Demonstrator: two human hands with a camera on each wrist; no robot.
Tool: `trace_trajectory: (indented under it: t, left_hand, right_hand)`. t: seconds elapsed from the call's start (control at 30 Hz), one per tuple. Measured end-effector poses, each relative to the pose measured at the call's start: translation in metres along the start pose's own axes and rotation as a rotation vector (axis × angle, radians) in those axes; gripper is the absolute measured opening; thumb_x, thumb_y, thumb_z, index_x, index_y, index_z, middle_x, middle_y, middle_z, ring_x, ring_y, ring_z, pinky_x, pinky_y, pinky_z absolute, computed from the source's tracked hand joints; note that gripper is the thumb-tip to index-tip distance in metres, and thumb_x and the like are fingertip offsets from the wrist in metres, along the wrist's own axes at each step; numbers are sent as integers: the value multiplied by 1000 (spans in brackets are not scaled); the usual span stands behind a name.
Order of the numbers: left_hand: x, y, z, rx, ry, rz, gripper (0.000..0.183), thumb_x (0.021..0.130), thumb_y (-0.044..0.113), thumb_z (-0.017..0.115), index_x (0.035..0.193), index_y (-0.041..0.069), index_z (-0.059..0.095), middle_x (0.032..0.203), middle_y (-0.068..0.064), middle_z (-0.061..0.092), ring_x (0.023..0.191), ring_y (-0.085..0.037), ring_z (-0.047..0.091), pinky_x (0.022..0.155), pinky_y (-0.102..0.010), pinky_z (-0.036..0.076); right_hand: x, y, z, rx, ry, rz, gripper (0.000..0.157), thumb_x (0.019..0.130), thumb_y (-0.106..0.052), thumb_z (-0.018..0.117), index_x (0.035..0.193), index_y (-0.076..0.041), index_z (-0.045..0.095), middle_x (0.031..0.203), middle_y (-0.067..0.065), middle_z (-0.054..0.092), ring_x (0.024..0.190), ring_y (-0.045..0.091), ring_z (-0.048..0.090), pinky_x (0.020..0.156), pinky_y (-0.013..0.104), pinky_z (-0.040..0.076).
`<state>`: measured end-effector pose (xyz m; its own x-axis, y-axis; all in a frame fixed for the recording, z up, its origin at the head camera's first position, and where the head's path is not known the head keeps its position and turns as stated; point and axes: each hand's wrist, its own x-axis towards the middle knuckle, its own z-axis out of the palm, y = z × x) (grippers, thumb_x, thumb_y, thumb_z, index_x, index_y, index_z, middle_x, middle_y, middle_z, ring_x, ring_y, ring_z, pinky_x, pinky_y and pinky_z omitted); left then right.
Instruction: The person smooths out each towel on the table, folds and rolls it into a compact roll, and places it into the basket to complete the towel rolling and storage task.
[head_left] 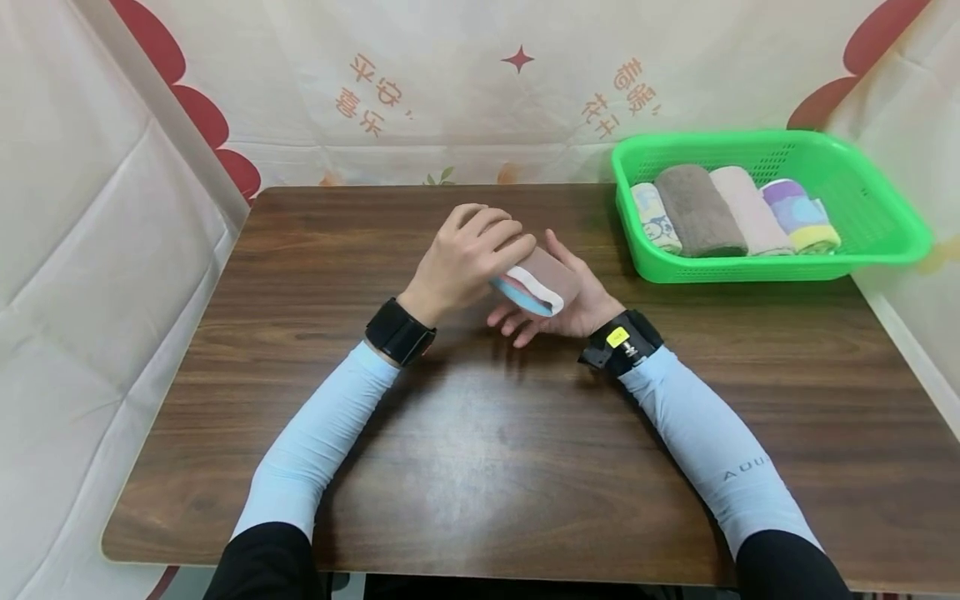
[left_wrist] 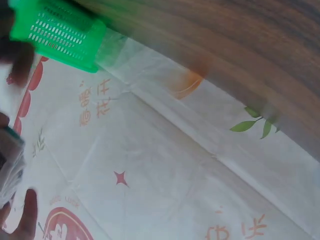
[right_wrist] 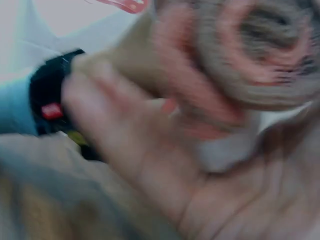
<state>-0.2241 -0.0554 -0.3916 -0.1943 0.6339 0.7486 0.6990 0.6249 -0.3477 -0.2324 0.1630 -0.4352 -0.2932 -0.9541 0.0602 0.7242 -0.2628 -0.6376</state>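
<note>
Between the two hands is a small rolled cloth bundle (head_left: 553, 268), brownish pink outside with white and light-blue layers at one end. Its coiled end shows pink and grey-brown layers close up in the right wrist view. My left hand (head_left: 463, 254) holds the bundle from the left, its fingers curled over the top edge. Under and beside the bundle is my right hand (head_left: 588, 304), palm turned toward it, thumb raised and fingers loosely spread. The left wrist view catches only dark bits of fingers and a partly cut-off item at its left edge.
A green plastic basket (head_left: 772, 268) stands at the back right of the brown wooden table (head_left: 465, 467). Inside lie several rolled towels, among them a grey towel (head_left: 697, 212) and a pale pink towel (head_left: 750, 212). A printed white cloth wall (head_left: 465, 33) rises behind.
</note>
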Motion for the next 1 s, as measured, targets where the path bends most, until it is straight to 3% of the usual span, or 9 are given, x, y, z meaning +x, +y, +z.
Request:
trace_trajectory:
  t: [0.07, 0.17, 0.27, 0.33, 0.53, 0.77, 0.9, 1.0]
  left_hand:
    - [0, 0, 0, 16, 63, -2, 11, 99, 14, 65, 106, 19, 70, 108, 0, 75, 110, -22, 68, 101, -43, 52]
    - [-1, 0, 3, 19, 115, -6, 13, 102, 12, 61, 104, 20, 71, 107, 0, 76, 108, -23, 69, 102, -44, 52]
    - [-2, -1, 5, 10, 132, -1, 13, 103, 13, 61, 103, 20, 71, 105, 1, 76, 108, -23, 69, 101, -45, 52]
    - [-2, -2, 5, 1, 132, 8, 10, 103, 18, 62, 104, 20, 72, 106, 2, 76, 108, -23, 69, 101, -46, 52]
    - [-3, -6, 6, -7, 126, 5, 13, 102, 30, 65, 105, 21, 72, 107, 2, 75, 110, -23, 69, 103, -47, 51]
    - [-4, -7, 6, 3, 124, 15, 10, 100, 27, 66, 105, 21, 72, 108, 2, 75, 111, -23, 68, 104, -47, 50]
    - [-6, -8, 7, -1, 128, 2, 13, 99, 30, 67, 105, 20, 72, 110, 1, 75, 113, -24, 68, 106, -47, 49]
    - [-6, -8, 8, -2, 147, -5, 9, 100, 20, 66, 106, 19, 73, 111, -1, 75, 112, -24, 68, 105, -46, 49]
  right_hand:
    - [5, 7, 1, 16, -95, -38, 104, 95, -82, 11, 145, 1, 50, 131, 36, 63, 111, 43, 70, 93, 53, 58]
    - [8, 13, 2, 23, -175, -109, 88, 100, -74, 34, 145, 0, 49, 131, 33, 64, 111, 40, 70, 92, 49, 60]
    - [7, 15, 5, 25, -171, -163, 68, 98, -52, 62, 141, -1, 51, 125, 29, 66, 110, 40, 70, 93, 50, 59]
    - [6, 16, 7, 22, -147, -181, 59, 96, -41, 68, 138, -2, 52, 120, 26, 66, 106, 38, 71, 93, 50, 59]
    - [9, 19, 16, 58, -89, -205, 50, 94, -24, 72, 135, -5, 50, 120, 23, 68, 94, 31, 71, 80, 38, 62]
    - [11, 18, 20, 4, -15, -219, 50, 91, -11, 71, 134, -4, 47, 118, 21, 64, 102, 36, 71, 88, 41, 62]
    - [9, 16, 24, -36, 28, -223, 53, 90, -8, 73, 137, -7, 48, 125, 20, 64, 93, 30, 70, 79, 33, 61]
    - [8, 12, 30, -88, 53, -206, 52, 91, -9, 73, 137, -6, 49, 126, 20, 65, 93, 27, 70, 78, 33, 61]
